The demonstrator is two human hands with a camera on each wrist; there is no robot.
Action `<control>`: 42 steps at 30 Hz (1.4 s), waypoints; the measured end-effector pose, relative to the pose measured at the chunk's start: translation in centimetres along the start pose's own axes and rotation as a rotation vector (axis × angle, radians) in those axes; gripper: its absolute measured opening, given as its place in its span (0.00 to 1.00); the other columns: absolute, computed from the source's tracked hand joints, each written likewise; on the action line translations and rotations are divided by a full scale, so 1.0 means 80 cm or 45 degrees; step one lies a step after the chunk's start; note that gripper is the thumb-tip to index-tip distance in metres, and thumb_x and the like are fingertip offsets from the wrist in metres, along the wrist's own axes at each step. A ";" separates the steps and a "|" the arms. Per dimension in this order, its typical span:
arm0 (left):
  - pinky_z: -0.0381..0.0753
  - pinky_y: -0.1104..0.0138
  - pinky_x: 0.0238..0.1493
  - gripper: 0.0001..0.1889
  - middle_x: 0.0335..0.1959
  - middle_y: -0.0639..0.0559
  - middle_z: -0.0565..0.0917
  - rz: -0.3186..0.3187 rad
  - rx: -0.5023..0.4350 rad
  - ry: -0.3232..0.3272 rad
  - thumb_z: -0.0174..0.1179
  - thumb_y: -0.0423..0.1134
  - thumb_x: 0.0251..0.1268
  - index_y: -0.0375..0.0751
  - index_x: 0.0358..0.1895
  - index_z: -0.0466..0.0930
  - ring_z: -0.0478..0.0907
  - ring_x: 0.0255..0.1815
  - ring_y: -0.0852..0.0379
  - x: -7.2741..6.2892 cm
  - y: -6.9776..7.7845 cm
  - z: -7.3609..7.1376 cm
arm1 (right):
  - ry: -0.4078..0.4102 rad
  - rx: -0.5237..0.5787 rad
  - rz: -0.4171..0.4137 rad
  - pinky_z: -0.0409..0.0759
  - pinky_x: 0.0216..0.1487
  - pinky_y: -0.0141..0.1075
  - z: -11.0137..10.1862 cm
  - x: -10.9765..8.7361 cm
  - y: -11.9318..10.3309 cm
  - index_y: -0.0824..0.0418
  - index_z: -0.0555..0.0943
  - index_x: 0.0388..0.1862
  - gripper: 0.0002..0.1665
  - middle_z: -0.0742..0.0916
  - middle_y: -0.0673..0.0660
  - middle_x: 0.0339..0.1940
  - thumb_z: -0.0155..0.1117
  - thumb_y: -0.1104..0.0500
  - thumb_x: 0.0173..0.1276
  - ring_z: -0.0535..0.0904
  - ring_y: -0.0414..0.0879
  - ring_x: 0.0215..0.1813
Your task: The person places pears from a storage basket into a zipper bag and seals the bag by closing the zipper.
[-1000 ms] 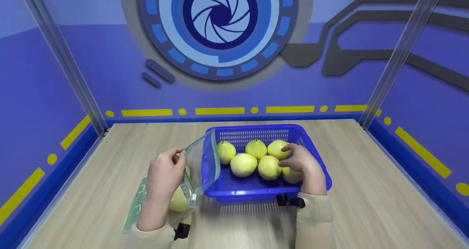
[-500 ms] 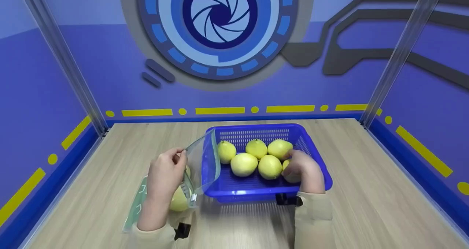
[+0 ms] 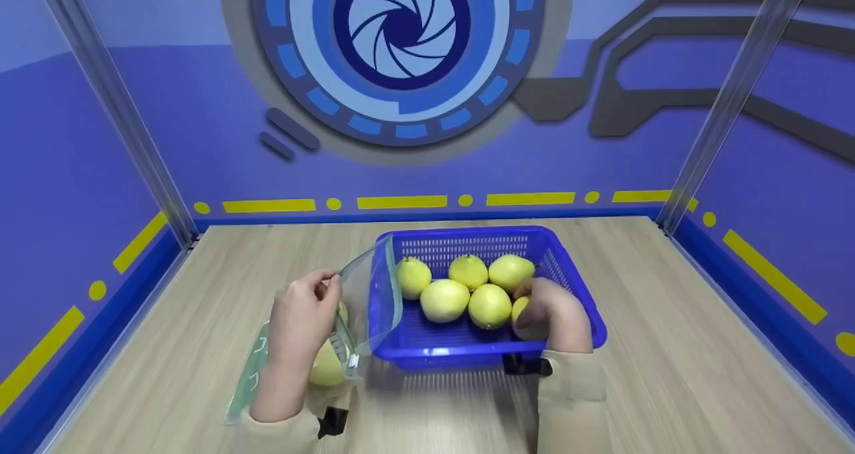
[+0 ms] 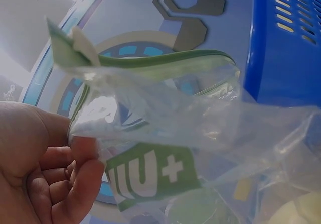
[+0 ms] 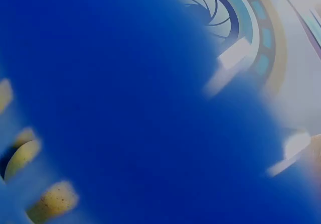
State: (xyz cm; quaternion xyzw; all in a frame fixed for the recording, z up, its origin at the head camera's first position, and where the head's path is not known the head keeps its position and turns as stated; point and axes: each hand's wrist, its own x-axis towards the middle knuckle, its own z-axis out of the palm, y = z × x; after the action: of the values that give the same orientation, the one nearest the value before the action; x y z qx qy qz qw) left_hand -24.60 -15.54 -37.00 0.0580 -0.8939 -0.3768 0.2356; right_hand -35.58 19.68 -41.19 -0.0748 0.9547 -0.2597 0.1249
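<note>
My left hand (image 3: 300,320) pinches the rim of a clear zip bag (image 3: 366,297) with a green edge, its mouth facing the basket. In the left wrist view thumb and finger grip the bag's film (image 4: 150,113). A pear (image 3: 327,364) lies inside the bag, partly hidden. My right hand (image 3: 560,310) reaches into the blue basket (image 3: 437,352) and has its fingers curled round a yellow-green pear (image 3: 518,307) at the right front. Several other pears (image 3: 445,300) sit beside it. The basket's wall (image 5: 125,108) covers the right hand in the right wrist view.
A flat green-printed plastic bag part (image 3: 246,380) lies on the wooden table (image 3: 681,347) left of the left wrist. Blue patterned panels (image 3: 427,173) stand at the back and both sides. The basket's raised rim surrounds the pears.
My right hand has lowered from above the pears and closed its fingers round the right front one. The neighbouring pear has shifted slightly. The left hand and bag have stayed still.
</note>
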 end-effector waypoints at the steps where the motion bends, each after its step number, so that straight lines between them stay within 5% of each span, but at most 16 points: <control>1: 0.67 0.68 0.24 0.13 0.22 0.51 0.79 0.002 0.003 0.000 0.58 0.37 0.72 0.32 0.47 0.88 0.69 0.20 0.59 0.000 0.000 0.000 | 0.001 -0.006 -0.004 0.81 0.47 0.45 0.000 0.000 0.000 0.63 0.82 0.49 0.29 0.86 0.61 0.48 0.71 0.68 0.42 0.76 0.51 0.43; 6: 0.67 0.68 0.23 0.13 0.22 0.51 0.79 -0.003 0.012 -0.013 0.58 0.37 0.73 0.32 0.48 0.88 0.68 0.20 0.60 0.000 0.001 0.000 | 0.010 0.010 0.013 0.79 0.43 0.42 -0.001 -0.002 -0.001 0.63 0.83 0.49 0.29 0.85 0.59 0.44 0.70 0.67 0.42 0.76 0.51 0.42; 12: 0.66 0.68 0.23 0.13 0.22 0.51 0.78 -0.011 0.009 -0.013 0.58 0.37 0.73 0.32 0.48 0.88 0.68 0.20 0.59 0.000 0.001 0.000 | 0.029 0.074 0.044 0.81 0.46 0.46 -0.006 -0.007 -0.006 0.65 0.81 0.56 0.31 0.85 0.64 0.52 0.74 0.65 0.48 0.77 0.54 0.45; 16: 0.67 0.68 0.24 0.13 0.22 0.50 0.79 -0.010 0.005 -0.007 0.58 0.37 0.73 0.32 0.48 0.88 0.69 0.20 0.59 0.000 0.001 0.000 | 0.040 0.116 0.060 0.79 0.32 0.41 -0.009 -0.011 -0.010 0.63 0.81 0.58 0.32 0.84 0.64 0.54 0.74 0.63 0.50 0.77 0.51 0.36; 24: 0.67 0.69 0.23 0.13 0.22 0.50 0.79 -0.014 0.000 -0.012 0.58 0.37 0.73 0.32 0.48 0.88 0.69 0.20 0.59 0.000 0.002 0.000 | 0.055 0.303 0.046 0.66 0.20 0.32 -0.015 -0.017 -0.015 0.61 0.80 0.59 0.33 0.81 0.55 0.33 0.74 0.62 0.52 0.65 0.42 0.18; 32: 0.66 0.69 0.23 0.12 0.20 0.51 0.77 0.016 -0.004 0.006 0.58 0.35 0.72 0.32 0.47 0.88 0.67 0.19 0.60 0.001 -0.001 0.002 | 0.116 0.358 -0.089 0.79 0.28 0.35 -0.018 -0.018 -0.020 0.61 0.79 0.61 0.34 0.84 0.66 0.57 0.76 0.59 0.53 0.79 0.46 0.34; 42: 0.67 0.68 0.23 0.12 0.20 0.51 0.79 0.028 -0.002 0.027 0.58 0.35 0.71 0.32 0.45 0.89 0.68 0.19 0.60 0.002 -0.002 0.003 | 0.127 0.533 -0.199 0.85 0.36 0.38 -0.013 -0.015 -0.039 0.60 0.79 0.62 0.33 0.83 0.65 0.55 0.76 0.60 0.56 0.81 0.50 0.46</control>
State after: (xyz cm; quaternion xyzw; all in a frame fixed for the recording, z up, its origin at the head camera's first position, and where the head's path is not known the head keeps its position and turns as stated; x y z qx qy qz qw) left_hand -24.83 -15.55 -37.16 0.0519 -0.8917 -0.3743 0.2492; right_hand -34.49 17.75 -38.44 -0.1079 0.8764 -0.4642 0.0698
